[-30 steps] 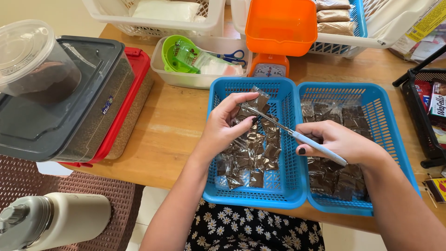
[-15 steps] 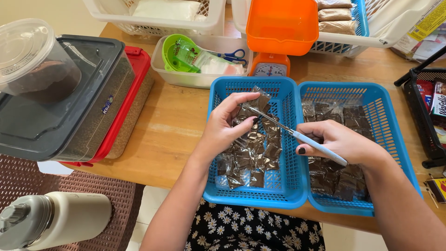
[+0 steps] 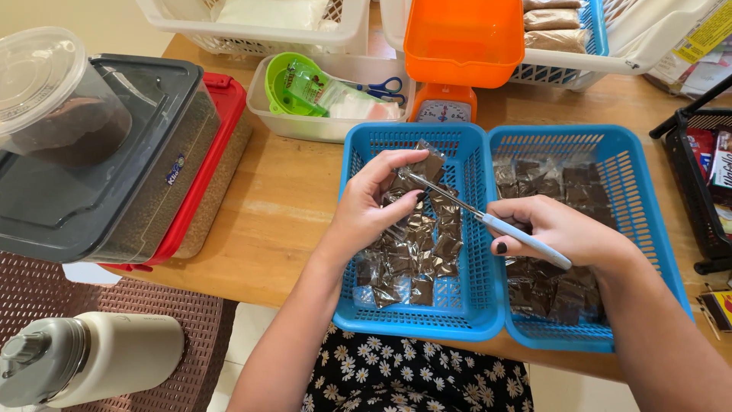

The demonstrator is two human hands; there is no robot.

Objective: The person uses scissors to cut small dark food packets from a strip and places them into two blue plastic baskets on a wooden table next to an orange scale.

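Pinched between the thumb and fingertips of the left hand (image 3: 374, 206), a small clear packet (image 3: 424, 168) with a dark filling stands raised over the upper middle of the left blue basket (image 3: 358, 229), near the centre of the frame. The right hand (image 3: 560, 229) keeps its grip clenched around the pale blue handle of a pair of scissors (image 3: 488, 221), whose thin metal blades run up and to the left until the tips meet the packet's lower edge. Whether the blades are parted or closed is too fine to tell.

Compared with the earlier frames, little has changed: both hands stay at the same spot over the baskets, the packet is still held at the same height, and the scissors keep the same slant. The left fingers seem curled a touch more around the packet.

Below the raised packet, more dark packets lie heaped in the left blue basket, and the right blue basket (image 3: 648, 229), touching it side by side, holds another layer of them under the right hand. Both baskets sit on the wooden desk (image 3: 274, 198). An orange scale (image 3: 457, 53) stands just above them at the top centre. A grey-lidded container (image 3: 114, 175) fills the left of the frame, and a cream flask (image 3: 99, 358) lies at the lower left.
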